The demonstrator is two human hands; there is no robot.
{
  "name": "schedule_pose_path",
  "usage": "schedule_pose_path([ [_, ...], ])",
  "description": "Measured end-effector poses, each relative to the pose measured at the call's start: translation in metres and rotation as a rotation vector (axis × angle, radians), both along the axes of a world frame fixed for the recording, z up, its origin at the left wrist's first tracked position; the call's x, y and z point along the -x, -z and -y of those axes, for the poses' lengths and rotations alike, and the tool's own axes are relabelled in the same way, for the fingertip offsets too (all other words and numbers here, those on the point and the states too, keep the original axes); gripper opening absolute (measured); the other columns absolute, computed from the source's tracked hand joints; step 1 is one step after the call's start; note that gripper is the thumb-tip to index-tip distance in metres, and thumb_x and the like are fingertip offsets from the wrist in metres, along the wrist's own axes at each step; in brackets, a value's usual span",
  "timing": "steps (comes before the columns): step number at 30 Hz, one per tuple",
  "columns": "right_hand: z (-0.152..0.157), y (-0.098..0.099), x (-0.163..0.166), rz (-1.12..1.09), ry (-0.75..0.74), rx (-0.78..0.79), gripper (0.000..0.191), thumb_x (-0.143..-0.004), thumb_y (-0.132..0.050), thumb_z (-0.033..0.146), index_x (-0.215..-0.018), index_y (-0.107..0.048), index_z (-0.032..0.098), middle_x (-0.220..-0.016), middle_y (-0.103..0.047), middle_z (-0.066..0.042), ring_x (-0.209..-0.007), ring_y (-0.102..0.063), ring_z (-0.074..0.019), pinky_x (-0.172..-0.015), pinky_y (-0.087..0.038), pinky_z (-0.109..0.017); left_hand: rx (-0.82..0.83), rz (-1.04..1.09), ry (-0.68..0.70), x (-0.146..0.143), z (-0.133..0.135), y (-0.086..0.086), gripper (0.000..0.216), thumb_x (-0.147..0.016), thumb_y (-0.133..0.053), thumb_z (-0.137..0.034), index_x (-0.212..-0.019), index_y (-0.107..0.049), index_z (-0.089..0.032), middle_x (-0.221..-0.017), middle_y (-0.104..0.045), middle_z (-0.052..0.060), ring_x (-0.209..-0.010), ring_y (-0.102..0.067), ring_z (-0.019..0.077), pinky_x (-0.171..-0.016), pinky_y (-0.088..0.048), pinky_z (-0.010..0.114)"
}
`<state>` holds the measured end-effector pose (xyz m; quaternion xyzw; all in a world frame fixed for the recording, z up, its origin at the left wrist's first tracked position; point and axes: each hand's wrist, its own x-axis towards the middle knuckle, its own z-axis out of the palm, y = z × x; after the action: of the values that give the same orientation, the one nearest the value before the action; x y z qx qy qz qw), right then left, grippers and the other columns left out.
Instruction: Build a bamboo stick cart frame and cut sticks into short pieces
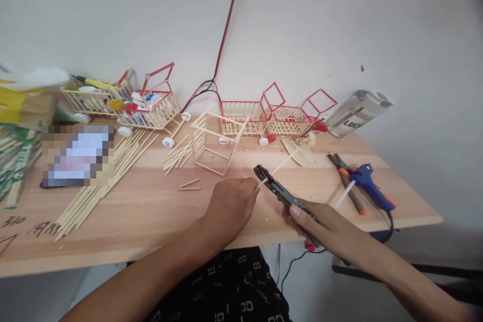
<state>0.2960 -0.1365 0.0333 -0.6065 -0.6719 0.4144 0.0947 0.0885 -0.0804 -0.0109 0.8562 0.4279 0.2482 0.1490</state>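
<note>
- Four carts (243,119) look built.
- One frame (209,168) on the table (151,216), beyond the left hand (232,206), looks part-done: one side barred, the rest mostly open.
- One stick (281,164), pinched in that hand, crosses the pliers (281,193) clasped by the right hand (320,219); hands apart.
- Two short sticks (189,189) lie near; one glue gun (372,188) rests rightward.

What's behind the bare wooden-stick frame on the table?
Through the stick frame, a white wheel and the left part of a red-rimmed stick basket show. The frame's own sticks cover thin strips of what stands behind; those strips can't be seen.
</note>
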Motion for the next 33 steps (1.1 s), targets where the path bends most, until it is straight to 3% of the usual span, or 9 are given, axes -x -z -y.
schedule_pose_path([
  [4,0.0009,0.0038,0.0024,0.006,0.013,0.002,0.048,-0.092,-0.032,0.060,-0.087,-0.054,0.018,-0.073,-0.057,-0.002,-0.067,-0.054,-0.0161,-0.062,-0.043,-0.026,-0.181,-0.140,-0.011,-0.0012,0.0032,0.0033,0.018,-0.087,-0.045,-0.011,-0.076,-0.059,-0.015,-0.070,-0.065,0.006,-0.066,-0.061,0.0211,-0.059,-0.044,0.030],
  [9,0.0016,0.0058,0.0067,0.063,0.009,-0.056,0.044,-0.092,-0.036,0.058,-0.083,-0.054,0.018,-0.075,-0.058,-0.002,-0.069,-0.053,-0.0168,-0.064,-0.043,-0.027,-0.302,-0.171,0.004,-0.0027,0.0055,0.0042,0.017,-0.074,-0.050,0.000,-0.072,-0.056,-0.015,-0.067,-0.063,0.006,-0.062,-0.060,0.0227,-0.056,-0.047,0.033],
  [21,0.0005,0.0091,0.0061,0.085,-0.011,-0.034,0.044,-0.093,-0.035,0.056,-0.095,-0.057,0.018,-0.073,-0.059,-0.004,-0.073,-0.055,-0.0200,-0.069,-0.044,-0.030,-0.427,-0.152,-0.032,-0.0061,0.0060,0.0104,0.018,-0.073,-0.047,0.001,-0.071,-0.056,-0.015,-0.062,-0.061,0.006,-0.059,-0.058,0.0226,-0.056,-0.046,0.033],
  [27,-0.0001,0.0092,0.0044,0.057,-0.012,-0.046,0.042,-0.093,-0.039,0.052,-0.109,-0.059,0.018,-0.096,-0.066,-0.008,-0.093,-0.058,-0.0257,-0.084,-0.044,-0.037,-0.463,-0.134,-0.044,-0.0073,0.0058,0.0111,0.019,-0.074,-0.047,0.002,-0.070,-0.055,-0.015,-0.061,-0.060,0.005,-0.058,-0.057,0.0215,-0.054,-0.044,0.032],
  [33,0.0004,0.0082,0.0064,0.054,0.002,-0.039,0.048,-0.092,-0.037,0.054,-0.116,-0.058,0.017,-0.110,-0.065,-0.011,-0.098,-0.058,-0.0280,-0.089,-0.043,-0.040,-0.484,-0.141,-0.044,-0.0078,0.0063,0.0103,0.019,-0.075,-0.047,0.001,-0.069,-0.054,-0.015,-0.060,-0.059,0.004,-0.058,-0.056,0.0205,-0.054,-0.041,0.031],
])
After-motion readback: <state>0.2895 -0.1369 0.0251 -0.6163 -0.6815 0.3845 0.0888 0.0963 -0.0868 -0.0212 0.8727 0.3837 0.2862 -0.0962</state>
